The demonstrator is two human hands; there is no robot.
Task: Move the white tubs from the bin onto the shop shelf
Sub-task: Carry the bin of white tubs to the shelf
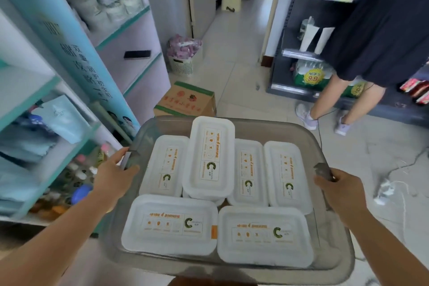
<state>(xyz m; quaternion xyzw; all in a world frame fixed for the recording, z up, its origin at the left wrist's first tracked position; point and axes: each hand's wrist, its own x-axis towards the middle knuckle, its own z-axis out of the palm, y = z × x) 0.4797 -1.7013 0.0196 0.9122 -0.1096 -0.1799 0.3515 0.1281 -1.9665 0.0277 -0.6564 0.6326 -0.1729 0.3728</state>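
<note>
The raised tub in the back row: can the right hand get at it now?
Probably not yet: the right hand grips a handle of the bin, as the left hand does. The raised tub itself lies uncovered on top.

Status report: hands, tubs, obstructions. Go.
Left hand and right hand grip bin handles. Six white tubs visible inside. Cardboard box, person ahead.

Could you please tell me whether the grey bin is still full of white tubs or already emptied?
Full: the bin holds six visible lidded white tubs, one stacked higher.
</note>
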